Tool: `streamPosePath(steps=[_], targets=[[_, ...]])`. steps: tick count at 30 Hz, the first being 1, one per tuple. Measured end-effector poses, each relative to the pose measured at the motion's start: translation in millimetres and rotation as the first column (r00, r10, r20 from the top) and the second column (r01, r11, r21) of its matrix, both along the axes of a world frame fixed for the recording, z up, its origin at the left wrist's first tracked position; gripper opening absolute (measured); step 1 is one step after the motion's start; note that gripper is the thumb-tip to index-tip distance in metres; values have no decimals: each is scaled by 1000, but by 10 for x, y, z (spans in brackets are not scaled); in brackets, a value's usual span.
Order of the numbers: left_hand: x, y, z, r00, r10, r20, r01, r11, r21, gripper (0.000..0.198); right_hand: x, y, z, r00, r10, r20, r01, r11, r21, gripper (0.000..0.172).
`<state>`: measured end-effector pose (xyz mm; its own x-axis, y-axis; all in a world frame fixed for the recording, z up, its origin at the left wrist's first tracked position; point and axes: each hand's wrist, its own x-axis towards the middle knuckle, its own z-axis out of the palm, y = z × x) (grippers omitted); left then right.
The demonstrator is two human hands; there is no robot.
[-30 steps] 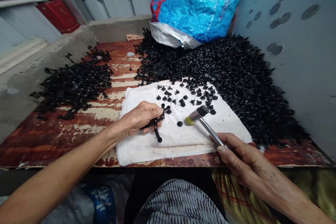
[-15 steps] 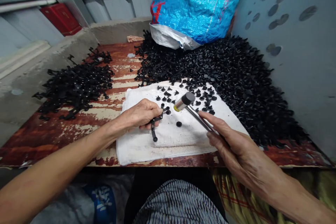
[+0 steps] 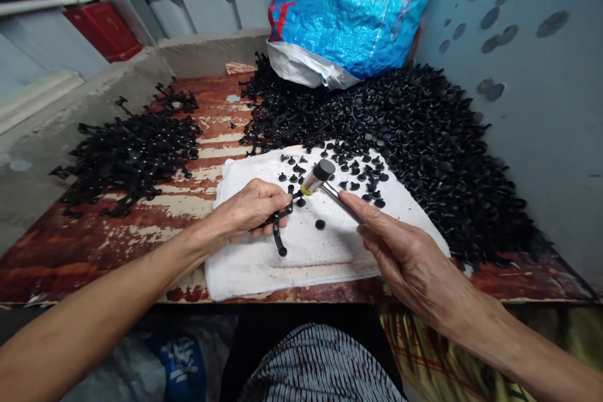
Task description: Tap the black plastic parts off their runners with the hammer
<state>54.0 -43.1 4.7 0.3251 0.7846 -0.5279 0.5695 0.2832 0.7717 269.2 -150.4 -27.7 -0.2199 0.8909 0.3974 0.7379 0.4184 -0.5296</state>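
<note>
My left hand (image 3: 257, 204) is closed on a black plastic bracket (image 3: 279, 235) with several arms, held over the white cloth (image 3: 254, 270). My right hand (image 3: 391, 245) grips the shiny handle of a small mallet (image 3: 324, 171). The mallet has a black face on top and a yellow face below, and the yellow one is at the bracket's right arm. Whether they touch is hard to tell. Small black round-headed pegs (image 3: 354, 186) stand scattered on the cloth, and one lone peg (image 3: 320, 224) lies nearer me.
A large heap of black pegs (image 3: 424, 138) covers the back and right of the worn red table (image 3: 160, 220). More black brackets (image 3: 136, 151) are piled at the left. A blue sack (image 3: 353, 12) rests on the heap. A grey panel (image 3: 541, 107) borders the right side.
The mallet and my right hand have moved left and slightly down, bringing the yellow face to the bracket's right arm. My left hand keeps its hold on the bracket.
</note>
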Motion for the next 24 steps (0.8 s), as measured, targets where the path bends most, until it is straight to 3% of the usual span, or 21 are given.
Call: streamPosePath(steps=[11,24], targets=[[26,-45,-12,995,77,69,-72,995,-75,36,10,-29,-53,999,-34,-34,32,998,-51,48],[3,-57,-53,994,63,89,-57,996,-73,38,29,-23,-63,999,-29,-34,26,996,-83,49]])
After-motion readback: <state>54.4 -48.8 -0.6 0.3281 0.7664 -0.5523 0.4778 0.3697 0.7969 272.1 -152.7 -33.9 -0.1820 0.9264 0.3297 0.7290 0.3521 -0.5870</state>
